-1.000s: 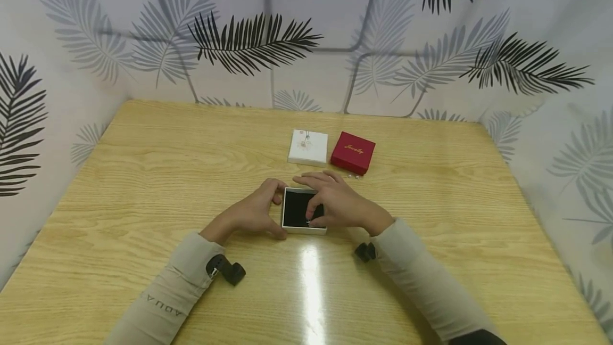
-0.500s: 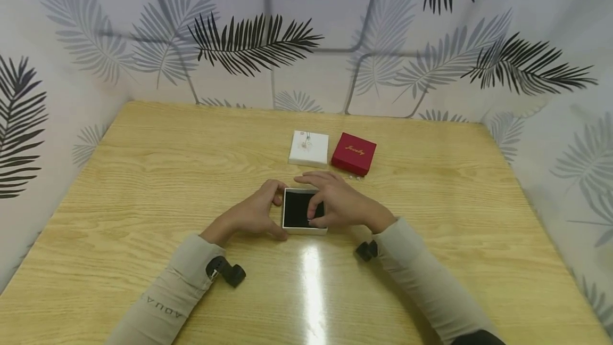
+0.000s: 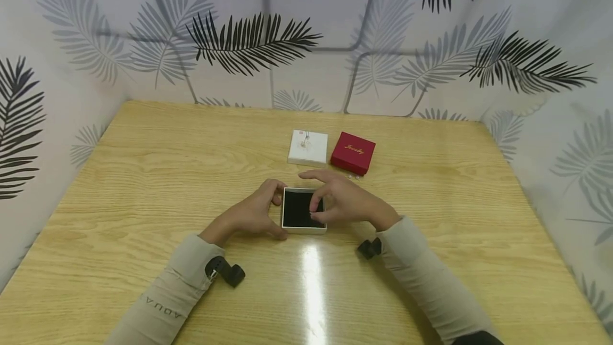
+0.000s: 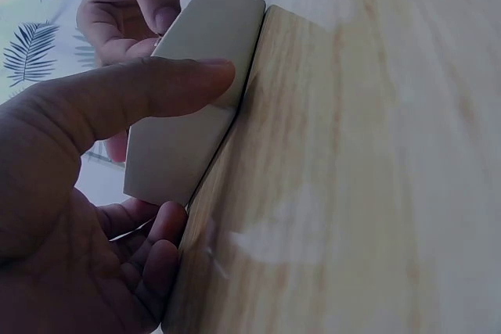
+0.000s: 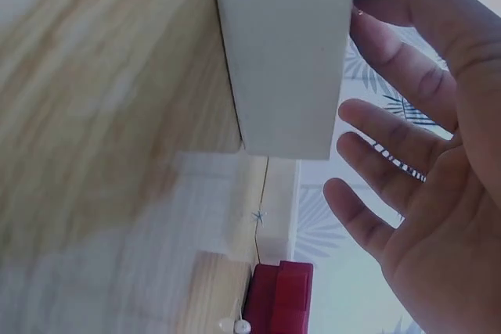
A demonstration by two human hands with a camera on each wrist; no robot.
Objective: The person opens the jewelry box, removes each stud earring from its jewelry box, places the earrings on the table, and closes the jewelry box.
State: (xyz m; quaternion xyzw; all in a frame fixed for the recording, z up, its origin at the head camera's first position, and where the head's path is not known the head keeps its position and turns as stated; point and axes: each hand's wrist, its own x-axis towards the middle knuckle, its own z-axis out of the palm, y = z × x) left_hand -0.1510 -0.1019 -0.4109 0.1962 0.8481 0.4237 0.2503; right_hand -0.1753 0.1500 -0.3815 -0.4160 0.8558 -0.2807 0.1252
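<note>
An uncovered white box with a black insert stands on the table. My left hand grips its left end. In the left wrist view the thumb lies along one wall and the fingers curl at the other side. Over the right part of the insert, my right hand pinches a tiny shiny piece between thumb and forefinger, its other fingers spread out. The piece is too small and too covered to tell its kind. Whether it touches the insert cannot be made out.
Behind the box lie a white lid with a flower-like pattern and a red box with gold lettering. Two pearl-like beads lie before the red box. A small blue star shape shows near the lid.
My right hand has lifted slightly and shifted a little to the right, its pinching fingertips moving back over the insert. The left hand and the box have stayed in place.
</note>
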